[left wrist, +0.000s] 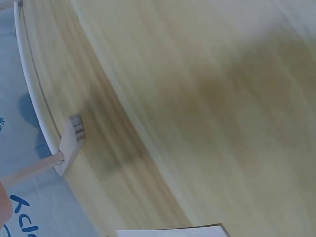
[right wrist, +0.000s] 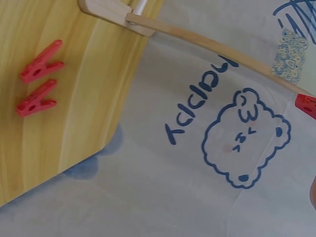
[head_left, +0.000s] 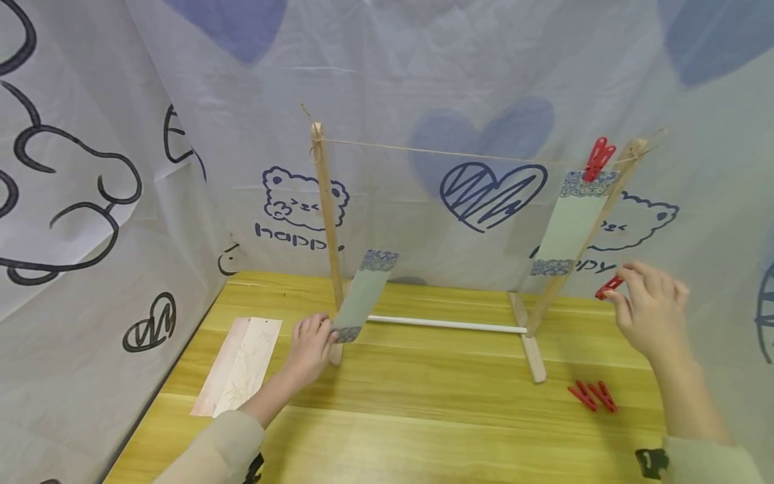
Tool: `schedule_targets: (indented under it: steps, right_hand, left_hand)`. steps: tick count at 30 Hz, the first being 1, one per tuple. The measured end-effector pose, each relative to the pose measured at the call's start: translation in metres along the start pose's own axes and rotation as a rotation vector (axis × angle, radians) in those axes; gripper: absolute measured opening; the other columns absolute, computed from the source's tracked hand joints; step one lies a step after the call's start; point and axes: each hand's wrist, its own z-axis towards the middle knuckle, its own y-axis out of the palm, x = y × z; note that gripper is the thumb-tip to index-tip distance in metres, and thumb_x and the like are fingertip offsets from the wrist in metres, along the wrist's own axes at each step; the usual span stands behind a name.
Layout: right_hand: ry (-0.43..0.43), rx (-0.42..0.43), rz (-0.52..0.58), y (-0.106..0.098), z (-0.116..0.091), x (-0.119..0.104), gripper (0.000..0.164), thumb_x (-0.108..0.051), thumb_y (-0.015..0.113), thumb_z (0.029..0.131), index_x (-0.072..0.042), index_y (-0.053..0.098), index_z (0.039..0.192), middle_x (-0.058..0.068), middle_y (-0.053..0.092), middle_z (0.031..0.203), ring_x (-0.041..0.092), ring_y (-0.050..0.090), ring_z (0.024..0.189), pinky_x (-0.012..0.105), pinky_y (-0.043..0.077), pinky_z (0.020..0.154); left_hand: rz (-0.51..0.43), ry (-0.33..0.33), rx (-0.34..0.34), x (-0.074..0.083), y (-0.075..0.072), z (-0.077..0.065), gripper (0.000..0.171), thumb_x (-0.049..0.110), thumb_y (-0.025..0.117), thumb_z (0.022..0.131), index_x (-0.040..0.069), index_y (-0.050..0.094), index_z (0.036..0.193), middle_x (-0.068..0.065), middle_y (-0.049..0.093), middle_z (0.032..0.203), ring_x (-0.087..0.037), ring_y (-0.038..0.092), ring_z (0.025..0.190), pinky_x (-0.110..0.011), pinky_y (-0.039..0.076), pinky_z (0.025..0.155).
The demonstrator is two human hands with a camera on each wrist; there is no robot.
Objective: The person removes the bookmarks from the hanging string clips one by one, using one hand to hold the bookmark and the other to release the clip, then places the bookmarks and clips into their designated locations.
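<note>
My left hand (head_left: 312,347) pinches a pale green bookmark-like card (head_left: 366,292) with blue floral ends by its lower end, in front of the left post. Between thumb and fingers of my right hand (head_left: 654,310) is a red clothespin (head_left: 609,287), right of the frame; its tip also shows at the edge of the right wrist view. A matching card (head_left: 568,225) hangs from the string (head_left: 435,152) near the right post, clipped by another red clothespin (head_left: 598,160). Only a bit of a fingertip appears in the left wrist view.
Two red clothespins (right wrist: 40,64) lie on the wooden table (head_left: 423,417) at the right. Two pale cards (head_left: 250,363) overlap at the left. The wooden posts (head_left: 329,215) stand on feet joined by a white rod (head_left: 447,325), before a printed cloth backdrop (head_left: 387,81).
</note>
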Motion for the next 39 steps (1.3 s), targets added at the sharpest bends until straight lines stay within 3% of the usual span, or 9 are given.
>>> schedule_targets:
  steps: [3,13,28,39]
  right_hand:
    - [0.036,-0.055,-0.019,0.001,-0.003,0.003,0.04,-0.03,0.04,0.097,0.004,0.045,0.119,0.024,0.036,0.129,0.045,0.028,0.117,0.06,0.013,0.095]
    - [0.077,-0.101,-0.022,0.009,-0.018,0.013,0.038,-0.027,0.041,0.097,0.004,0.043,0.12,0.025,0.034,0.13,0.047,0.027,0.116,0.061,0.011,0.096]
    - [0.116,-0.145,-0.027,0.024,-0.041,0.026,0.036,-0.025,0.043,0.097,0.004,0.044,0.118,0.026,0.034,0.13,0.048,0.027,0.116,0.063,0.013,0.095]
    - [0.137,-0.19,-0.037,0.035,-0.057,0.037,0.035,-0.024,0.042,0.097,0.004,0.042,0.118,0.026,0.033,0.127,0.049,0.027,0.112,0.064,0.013,0.093]
  left_hand:
    - [-0.014,-0.01,-0.002,-0.002,0.0,-0.006,0.008,0.015,0.046,0.095,0.008,0.046,0.091,-0.016,0.046,0.114,-0.033,0.04,0.108,-0.052,0.023,0.096]
    - [-0.035,-0.069,0.021,-0.014,0.0,-0.029,0.01,0.01,0.047,0.094,0.008,0.043,0.086,-0.02,0.044,0.115,-0.036,0.038,0.108,-0.053,0.021,0.095]
    - [0.029,-0.131,0.025,-0.035,-0.004,-0.058,0.013,0.013,0.045,0.095,0.009,0.041,0.084,-0.019,0.044,0.116,-0.036,0.037,0.109,-0.054,0.021,0.095]
    - [0.028,-0.15,0.108,-0.044,-0.004,-0.074,0.014,0.01,0.047,0.094,0.007,0.041,0.082,-0.021,0.044,0.111,-0.039,0.037,0.105,-0.055,0.021,0.092]
